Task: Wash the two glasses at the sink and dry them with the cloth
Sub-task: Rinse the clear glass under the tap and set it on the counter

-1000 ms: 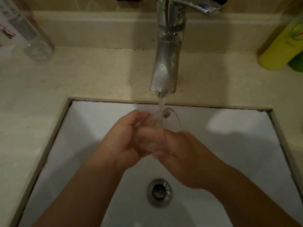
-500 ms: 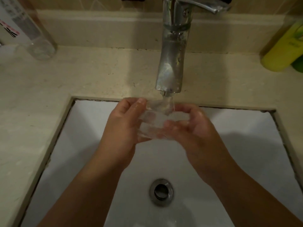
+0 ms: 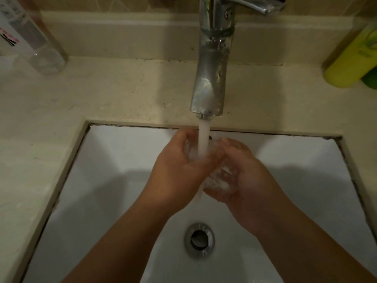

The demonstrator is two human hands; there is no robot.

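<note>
A clear glass (image 3: 219, 176) is held between both hands over the white sink (image 3: 114, 156), under the chrome tap (image 3: 212, 78). Water runs from the spout in a steady stream onto it. My left hand (image 3: 177, 170) wraps round the glass from the left, fingers curled over its far side. My right hand (image 3: 242, 176) cups it from the right and below, with its fingers curled round the lower part. Much of the glass is hidden by the hands and the water. I see no second glass and no cloth.
The drain (image 3: 199, 239) lies in the basin below the hands. A beige counter (image 3: 61, 103) surrounds the sink. A clear bottle (image 3: 38, 37) stands at the back left, a yellow-green bottle (image 3: 355, 56) at the back right.
The glass has turned between the hands and moved lower. The stream now falls past my left fingers onto it. My right hand has dropped under the glass.
</note>
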